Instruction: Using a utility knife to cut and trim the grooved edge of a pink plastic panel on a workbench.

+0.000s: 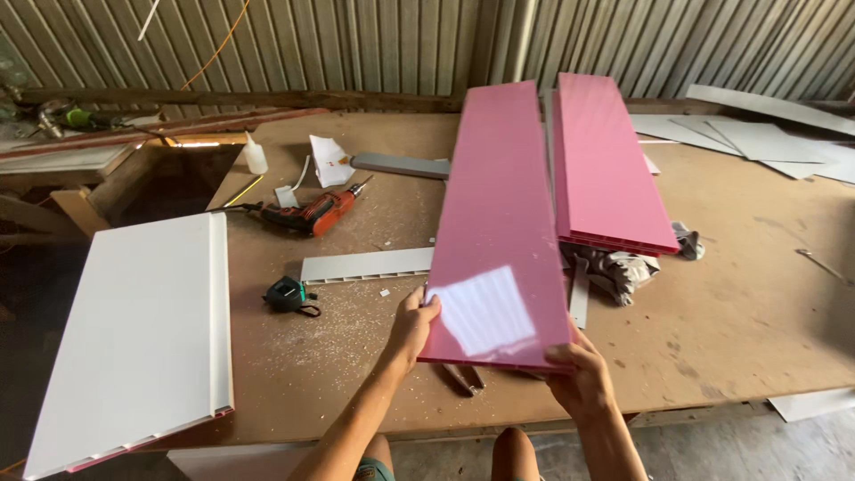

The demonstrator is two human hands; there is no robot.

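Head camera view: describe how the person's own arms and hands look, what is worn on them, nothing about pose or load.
Both forearms are bare, with no sleeves in view. The left hand and the right hand wear no gloves. No watch, bracelet or ring shows on either wrist or on the fingers. No markings or bandages can be made out.

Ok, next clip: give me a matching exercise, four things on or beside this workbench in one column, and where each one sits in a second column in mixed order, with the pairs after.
Things:
1. near pink panel
2. power drill
3. tape measure
4. large white panel

Places:
A. leaning off the bench's left edge
B. on the bench, just right of the large white panel
C. held at its near end by the left hand and right hand
D. farther back on the bench, near the glue bottle

Pairs: 1-C, 2-D, 3-B, 4-A
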